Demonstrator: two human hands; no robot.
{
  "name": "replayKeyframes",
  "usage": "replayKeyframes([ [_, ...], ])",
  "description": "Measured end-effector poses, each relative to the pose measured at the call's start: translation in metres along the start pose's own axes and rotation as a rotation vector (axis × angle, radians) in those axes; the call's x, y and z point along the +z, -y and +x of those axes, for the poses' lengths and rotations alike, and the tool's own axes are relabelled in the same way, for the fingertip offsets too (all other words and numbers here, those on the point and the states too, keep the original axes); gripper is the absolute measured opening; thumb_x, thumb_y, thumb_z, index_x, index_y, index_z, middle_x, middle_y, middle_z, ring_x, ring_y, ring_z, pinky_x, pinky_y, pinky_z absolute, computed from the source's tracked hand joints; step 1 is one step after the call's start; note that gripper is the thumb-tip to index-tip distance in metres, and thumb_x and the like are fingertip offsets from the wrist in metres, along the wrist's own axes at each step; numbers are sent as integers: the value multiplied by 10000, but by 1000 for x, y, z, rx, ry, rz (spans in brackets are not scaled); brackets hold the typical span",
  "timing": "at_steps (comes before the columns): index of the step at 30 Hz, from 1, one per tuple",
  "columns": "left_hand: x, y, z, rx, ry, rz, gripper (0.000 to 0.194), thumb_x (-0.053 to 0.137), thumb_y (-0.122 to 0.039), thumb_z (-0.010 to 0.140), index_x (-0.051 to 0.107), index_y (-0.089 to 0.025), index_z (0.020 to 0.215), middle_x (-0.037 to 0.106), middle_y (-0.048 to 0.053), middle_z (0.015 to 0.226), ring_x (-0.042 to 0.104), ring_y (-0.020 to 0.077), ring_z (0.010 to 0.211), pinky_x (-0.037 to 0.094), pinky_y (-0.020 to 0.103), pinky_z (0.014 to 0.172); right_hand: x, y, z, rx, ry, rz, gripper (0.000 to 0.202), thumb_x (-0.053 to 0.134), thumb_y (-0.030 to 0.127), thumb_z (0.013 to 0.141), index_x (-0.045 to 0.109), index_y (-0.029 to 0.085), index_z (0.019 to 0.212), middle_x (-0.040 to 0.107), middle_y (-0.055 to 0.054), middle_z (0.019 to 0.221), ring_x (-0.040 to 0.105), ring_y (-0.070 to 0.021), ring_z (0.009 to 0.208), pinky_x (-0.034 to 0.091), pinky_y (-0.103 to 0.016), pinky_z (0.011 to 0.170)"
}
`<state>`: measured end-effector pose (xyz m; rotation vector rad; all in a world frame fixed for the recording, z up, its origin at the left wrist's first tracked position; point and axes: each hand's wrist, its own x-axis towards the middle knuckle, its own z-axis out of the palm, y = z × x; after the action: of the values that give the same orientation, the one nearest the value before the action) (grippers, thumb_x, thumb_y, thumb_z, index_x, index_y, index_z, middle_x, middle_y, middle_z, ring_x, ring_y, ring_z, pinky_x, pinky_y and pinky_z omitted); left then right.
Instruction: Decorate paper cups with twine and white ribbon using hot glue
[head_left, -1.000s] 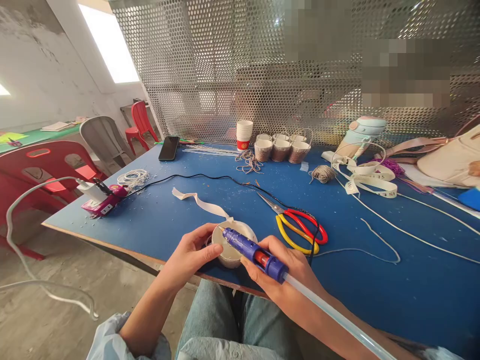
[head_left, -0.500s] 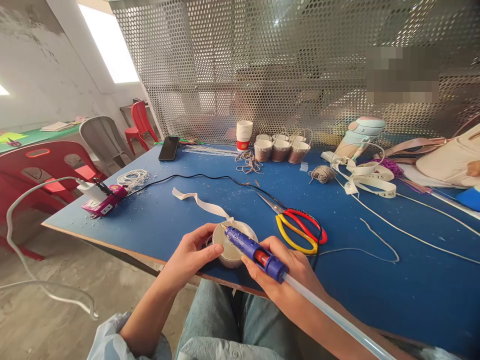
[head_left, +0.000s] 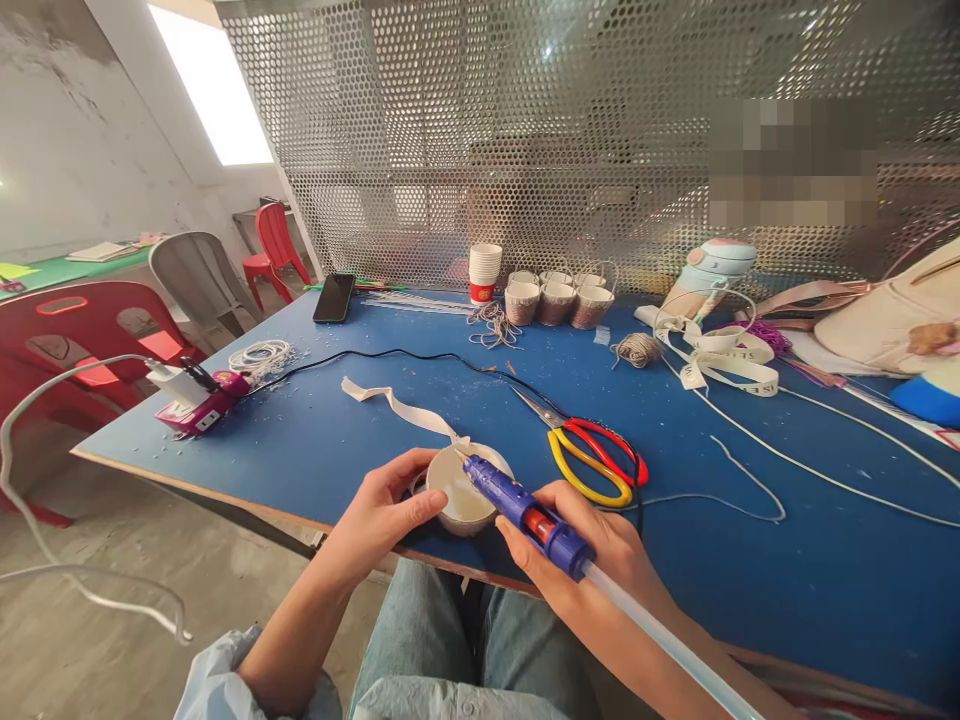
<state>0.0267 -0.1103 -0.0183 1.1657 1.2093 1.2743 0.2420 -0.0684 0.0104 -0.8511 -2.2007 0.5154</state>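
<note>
At the table's near edge, my left hand [head_left: 394, 505] grips the left side of a white paper cup [head_left: 459, 508], thumb over the rim. A cream ribbon [head_left: 409, 412] runs from the cup's far rim to the left across the table. My right hand [head_left: 581, 545] is wrapped round a blue glue gun [head_left: 517, 505], a long clear glue stick [head_left: 660, 635] coming out of its back end. The gun's nozzle is over the cup's opening, close to the far rim where the ribbon meets it.
Scissors [head_left: 600, 462] with red and yellow handles lie right of the cup. A black cord [head_left: 390, 352] crosses to a purple power strip [head_left: 196, 408]. Farther back are a phone [head_left: 334, 298], stacked cups [head_left: 485, 272], several small wrapped cups [head_left: 556, 302], twine [head_left: 637, 349] and a bottle [head_left: 709, 275].
My right hand has moved the glue gun slightly right, and its tip is now nearer the cup's far rim. My left hand keeps its hold on the cup. The view has shifted slightly.
</note>
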Motion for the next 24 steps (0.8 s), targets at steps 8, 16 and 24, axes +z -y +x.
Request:
replayKeyframes([
  [8,0,3,0,12,7,-4,504,714,-486,791,656,-160,1171,696,77,1106,583,246,1041,438,285,889,3,1,0,-27,-10,-21,68,518,239,909,508,232,842,639,41,636,629,-141,512,440,-243,502],
  [16,-1,4,2,25,23,-31,461,722,-473,789,667,-177,1138,695,55,1042,576,226,1007,438,285,891,9,0,2,-71,56,9,103,492,280,933,518,232,846,645,26,678,619,-131,526,444,-235,527],
  [24,-1,5,1,24,15,-18,451,715,-458,801,664,-174,1148,686,59,1052,568,224,1012,432,286,893,4,6,5,-34,130,91,112,543,266,912,492,235,817,623,62,624,581,-110,493,422,-215,501],
])
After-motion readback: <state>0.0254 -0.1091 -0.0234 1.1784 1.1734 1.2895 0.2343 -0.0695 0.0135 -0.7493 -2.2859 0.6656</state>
